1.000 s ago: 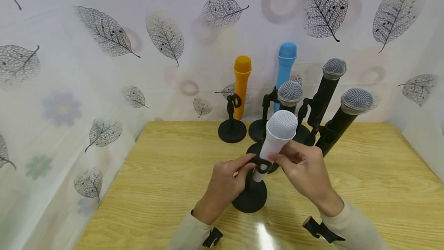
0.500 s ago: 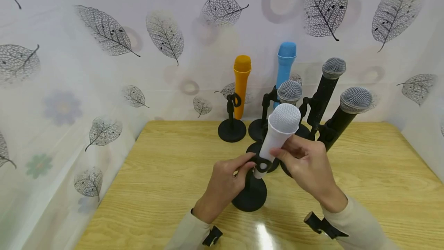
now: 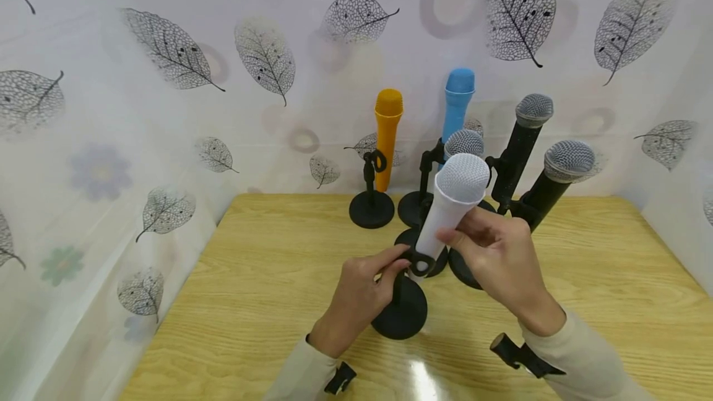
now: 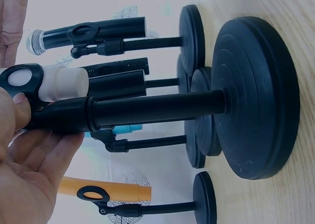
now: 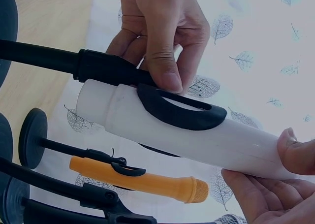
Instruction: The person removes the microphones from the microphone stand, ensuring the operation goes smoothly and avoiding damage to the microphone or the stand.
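A white microphone with a mesh head leans up and right through the clip of a black desk stand. My right hand pinches its body between thumb and fingers, below the head. With thumb and fingertips my left hand grips the stand's top, right at the clip. The left wrist view shows the stand's pole running down to its round base on the table. There, the white lower end of the microphone juts a short way past the clip.
Behind stand an orange microphone, a blue one and several black ones with silver heads, such as one at far right, each in a black stand. They crowd close beyond my right hand. A leaf-print cloth hangs behind the wooden table.
The white microphone has slid up and to the right through the clip, my right hand rising with it. Less of its lower end shows below the clip. My left hand and the stand stay put.
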Tool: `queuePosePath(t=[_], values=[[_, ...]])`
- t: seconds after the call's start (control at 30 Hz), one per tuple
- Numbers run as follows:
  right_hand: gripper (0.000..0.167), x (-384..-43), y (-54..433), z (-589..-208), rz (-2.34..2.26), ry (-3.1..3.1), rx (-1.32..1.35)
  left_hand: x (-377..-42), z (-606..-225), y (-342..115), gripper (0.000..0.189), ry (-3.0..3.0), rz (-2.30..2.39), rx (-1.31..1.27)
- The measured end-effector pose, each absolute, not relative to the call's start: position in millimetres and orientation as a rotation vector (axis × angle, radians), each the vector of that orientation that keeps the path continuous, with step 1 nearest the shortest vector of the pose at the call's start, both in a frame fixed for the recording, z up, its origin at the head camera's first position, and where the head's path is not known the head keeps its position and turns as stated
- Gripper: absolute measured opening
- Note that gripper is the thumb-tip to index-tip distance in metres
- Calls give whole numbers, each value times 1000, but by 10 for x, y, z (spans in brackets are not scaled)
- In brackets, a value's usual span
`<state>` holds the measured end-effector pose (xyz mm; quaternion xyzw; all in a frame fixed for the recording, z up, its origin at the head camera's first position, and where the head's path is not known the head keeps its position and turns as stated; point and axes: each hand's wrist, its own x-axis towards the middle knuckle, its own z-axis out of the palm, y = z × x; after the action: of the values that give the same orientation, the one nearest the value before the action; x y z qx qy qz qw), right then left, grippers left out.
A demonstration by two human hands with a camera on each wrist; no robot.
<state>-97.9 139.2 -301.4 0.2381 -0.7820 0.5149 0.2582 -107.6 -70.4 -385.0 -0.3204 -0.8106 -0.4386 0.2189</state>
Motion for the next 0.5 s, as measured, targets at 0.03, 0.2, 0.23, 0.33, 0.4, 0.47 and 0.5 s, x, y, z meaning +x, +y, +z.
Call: queuePosePath(t=[0.03, 0.2, 0.23, 0.33, 0.4, 0.47, 0.5], values=[[29, -978, 1393, -3003, 1393, -2118, 647, -1075, -3850, -705, 22, -2243, -1212, -886], [30, -977, 1400, -2955, 1377, -2104, 653, -1068, -3846, -707, 23, -2241, -1206, -882], [31, -977, 1401, -2945, 1376, -2102, 653, -1068, -3844, -707, 23, -2240, -1206, -882], [31, -975, 1404, -2922, 1373, -2102, 647, -1068, -3844, -707, 23, -2239, -1211, -883], [32, -972, 1407, -2907, 1371, -2103, 641, -1070, -3847, -706, 22, -2237, -1212, -883], [32, -967, 1410, -2893, 1375, -2102, 636, -1069, -3851, -706, 22, -2236, -1215, -882], [33, -966, 1410, -2888, 1377, -2100, 632, -1070, -3853, -704, 22, -2233, -1216, -883]])
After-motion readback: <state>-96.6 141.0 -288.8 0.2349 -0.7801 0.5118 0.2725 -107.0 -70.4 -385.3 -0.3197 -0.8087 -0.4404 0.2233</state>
